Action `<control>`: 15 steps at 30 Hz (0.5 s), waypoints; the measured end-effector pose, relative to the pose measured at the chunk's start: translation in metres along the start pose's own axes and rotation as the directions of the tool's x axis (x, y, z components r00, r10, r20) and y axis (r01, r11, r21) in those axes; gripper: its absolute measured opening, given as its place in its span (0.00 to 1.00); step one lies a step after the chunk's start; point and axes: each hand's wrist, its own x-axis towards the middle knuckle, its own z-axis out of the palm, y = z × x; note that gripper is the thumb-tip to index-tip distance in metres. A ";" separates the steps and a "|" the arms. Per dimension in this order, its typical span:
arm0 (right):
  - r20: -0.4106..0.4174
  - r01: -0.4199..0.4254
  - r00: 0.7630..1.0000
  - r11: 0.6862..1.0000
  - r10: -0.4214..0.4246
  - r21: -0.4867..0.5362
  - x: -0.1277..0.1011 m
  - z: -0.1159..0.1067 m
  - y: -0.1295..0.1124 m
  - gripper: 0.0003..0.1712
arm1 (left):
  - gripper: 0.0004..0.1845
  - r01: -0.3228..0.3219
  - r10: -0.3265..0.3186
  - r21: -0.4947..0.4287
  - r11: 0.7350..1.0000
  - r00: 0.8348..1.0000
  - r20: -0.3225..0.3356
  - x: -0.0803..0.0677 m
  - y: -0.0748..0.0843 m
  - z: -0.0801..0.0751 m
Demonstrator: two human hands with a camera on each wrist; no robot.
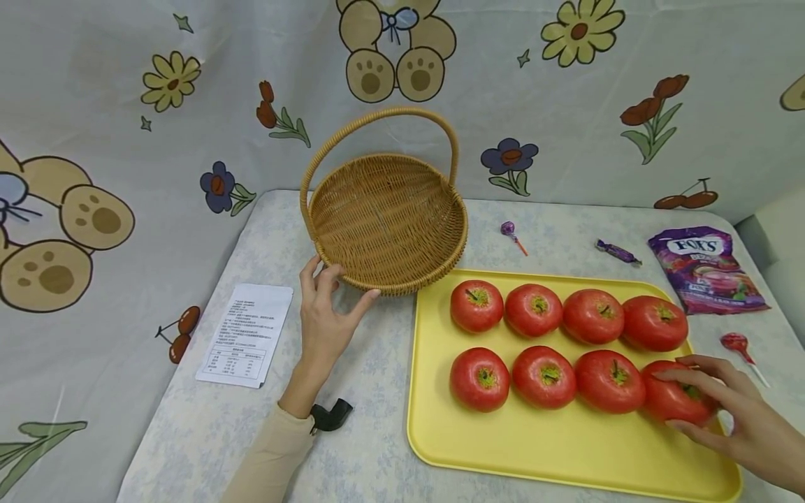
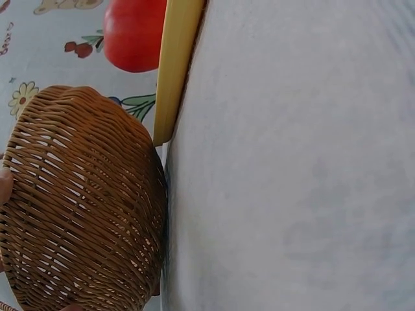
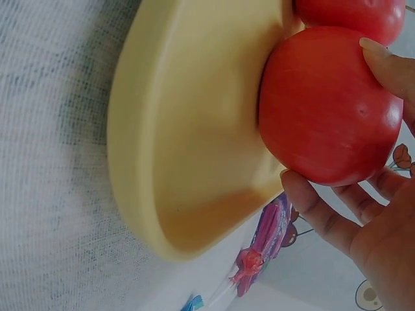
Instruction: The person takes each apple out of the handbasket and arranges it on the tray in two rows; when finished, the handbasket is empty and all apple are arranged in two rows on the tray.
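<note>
A brown wicker basket [image 1: 386, 216] with a tall arched handle stands at the back of the table, its inside facing me. My left hand [image 1: 327, 321] holds its near left rim, fingers bent at the edge and thumb against the front. In the left wrist view the basket's woven side [image 2: 84, 201] fills the left part, with only bits of the fingers showing. On the yellow tray [image 1: 490, 447] sit two rows of red apples [image 1: 481, 379]. My right hand [image 1: 748, 416] grips the rightmost apple of the near row [image 3: 331, 103], thumb and fingers around its sides.
Right of the basket lie a purple lollipop [image 1: 508, 228] and a wrapped candy [image 1: 618, 252]. A purple candy bag [image 1: 707, 272] and a red lollipop [image 1: 734, 342] are beyond the tray's right side. A white printed packet [image 1: 247, 335] lies at the left.
</note>
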 end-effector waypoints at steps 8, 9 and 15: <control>0.002 -0.012 1.000 1.000 0.012 -0.025 -0.002 0.003 0.003 0.42 | 0.33 0.011 -0.011 0.002 1.000 1.000 0.013 0.002 0.001 -0.002; 0.004 -0.012 1.000 1.000 0.012 -0.025 -0.002 0.003 0.003 0.42 | 0.33 0.012 -0.012 0.000 1.000 1.000 0.012 0.002 0.001 -0.002; -0.002 -0.009 1.000 0.999 0.009 -0.038 -0.002 0.003 -0.001 0.43 | 0.33 0.015 -0.015 0.004 1.000 1.000 0.011 0.002 0.000 -0.001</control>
